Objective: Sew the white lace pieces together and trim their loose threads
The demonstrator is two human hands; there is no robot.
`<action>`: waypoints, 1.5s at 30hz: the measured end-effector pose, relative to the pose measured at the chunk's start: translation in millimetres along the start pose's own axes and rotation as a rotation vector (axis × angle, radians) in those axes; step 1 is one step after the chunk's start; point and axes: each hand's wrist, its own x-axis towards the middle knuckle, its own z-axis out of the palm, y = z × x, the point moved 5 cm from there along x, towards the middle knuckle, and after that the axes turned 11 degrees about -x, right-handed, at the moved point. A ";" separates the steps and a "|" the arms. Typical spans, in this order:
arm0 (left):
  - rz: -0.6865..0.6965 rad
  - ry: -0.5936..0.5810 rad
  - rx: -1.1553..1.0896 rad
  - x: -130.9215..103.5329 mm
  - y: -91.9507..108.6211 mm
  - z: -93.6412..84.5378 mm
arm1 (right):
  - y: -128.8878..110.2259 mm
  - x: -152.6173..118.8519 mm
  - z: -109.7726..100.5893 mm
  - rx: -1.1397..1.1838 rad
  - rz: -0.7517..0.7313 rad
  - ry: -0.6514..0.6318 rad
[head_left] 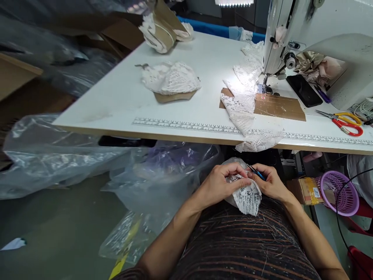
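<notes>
In the head view, a white lace piece (247, 198) hangs over my lap below the table edge. My left hand (223, 182) pinches its upper edge between thumb and fingers. Close beside it, my right hand (269, 181) is closed around blue-handled thread snips (258, 173), whose dark pointed tip faces up and left. The right fingertips also meet the lace near the left fingertips. Part of the lace is hidden behind the left hand. More white lace (241, 105) runs from the sewing machine (320, 31) needle and droops over the table's front edge.
On the white table (110, 97) lie a lace stack (175, 77) on cardboard, a banded bundle (160, 35), a phone (304, 90) and red-and-yellow scissors (346, 120). A printed ruler (186, 126) follows the front edge. Plastic bags (163, 175) hang left; a purple basket (340, 194) stands right.
</notes>
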 end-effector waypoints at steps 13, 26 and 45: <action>0.070 -0.053 -0.098 9.2 -18.5 -9.7 | -5.7 -0.2 4.0 0.028 -0.011 -0.160; 0.110 -0.066 -0.226 4.6 -23.9 -28.4 | -10.2 -6.6 -2.0 -0.096 -0.073 -0.068; 0.027 -0.009 -0.309 7.0 -22.5 -28.4 | 3.3 3.5 8.6 -0.020 0.084 0.043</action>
